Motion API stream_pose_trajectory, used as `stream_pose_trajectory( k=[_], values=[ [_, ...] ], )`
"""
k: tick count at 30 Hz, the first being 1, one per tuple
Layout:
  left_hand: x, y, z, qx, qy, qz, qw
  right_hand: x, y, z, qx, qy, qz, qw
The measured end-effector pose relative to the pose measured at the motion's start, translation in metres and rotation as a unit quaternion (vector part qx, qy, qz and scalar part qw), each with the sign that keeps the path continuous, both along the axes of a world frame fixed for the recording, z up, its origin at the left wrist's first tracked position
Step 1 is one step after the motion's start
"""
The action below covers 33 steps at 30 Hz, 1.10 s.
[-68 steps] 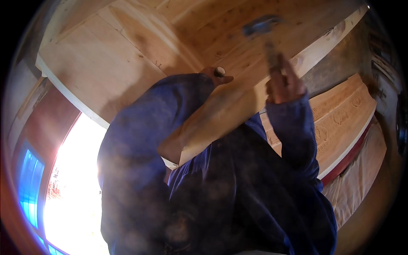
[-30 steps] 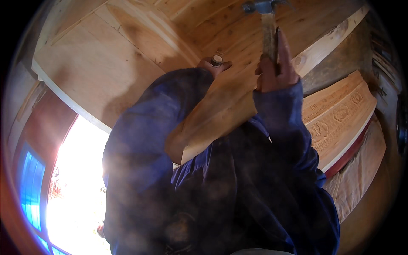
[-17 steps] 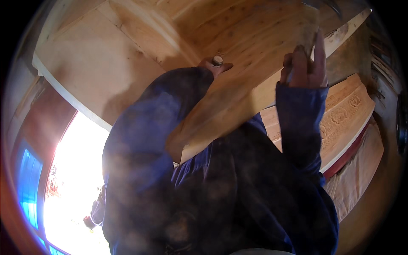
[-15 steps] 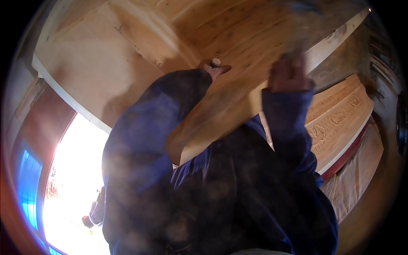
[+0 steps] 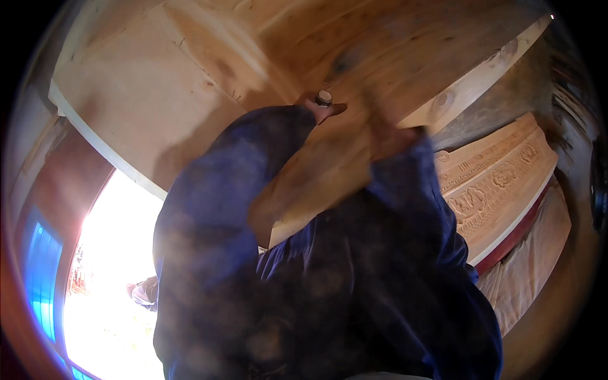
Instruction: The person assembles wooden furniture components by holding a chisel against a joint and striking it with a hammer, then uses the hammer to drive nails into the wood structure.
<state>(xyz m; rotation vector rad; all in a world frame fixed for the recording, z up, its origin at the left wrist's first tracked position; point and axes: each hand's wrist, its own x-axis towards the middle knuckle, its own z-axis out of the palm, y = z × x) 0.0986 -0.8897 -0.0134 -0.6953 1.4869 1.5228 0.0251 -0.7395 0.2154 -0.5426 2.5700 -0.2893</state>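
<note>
Above me in the head view, my left hand (image 5: 313, 111) is closed round a short cylindrical tool (image 5: 323, 96) with a pale round end, against the wooden board surface (image 5: 373, 54). The rest of that tool is hidden by my fingers. Just to its right, my right hand (image 5: 391, 135) is closed on a hammer (image 5: 347, 60), badly smeared by motion, its dark head over the tool and a little above it. Both arms are in blue sleeves, and the left one covers part of the board.
A pale timber edge (image 5: 481, 76) runs up to the right. A carved wooden panel (image 5: 497, 180) lies at the right over red and draped material. At the left are a bright doorway (image 5: 104, 253), a blue glazed panel (image 5: 39, 272) and part of another person (image 5: 145, 292).
My right hand has swung left with the hammer, from raised upright to close by my left hand. My left hand stays on the short tool. Part of another person has appeared in the doorway.
</note>
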Motion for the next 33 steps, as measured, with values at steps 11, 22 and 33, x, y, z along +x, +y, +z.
stream_pose_trajectory(
  k=[11, 22, 33],
  values=[
    [0.003, 0.005, -0.004, -0.003, -0.015, -0.003, 1.0, -0.001, 0.011, -0.033, -0.213, 0.001, -0.16, 0.964],
    [0.004, 0.02, 0.008, -0.144, 0.044, 0.105, 0.983, 0.017, 0.033, -0.054, -0.208, -0.073, -0.082, 0.972],
    [-0.008, -0.02, -0.022, -0.164, -0.021, 0.192, 0.967, -0.005, 0.023, -0.028, -0.216, -0.099, -0.125, 0.963]
  ],
)
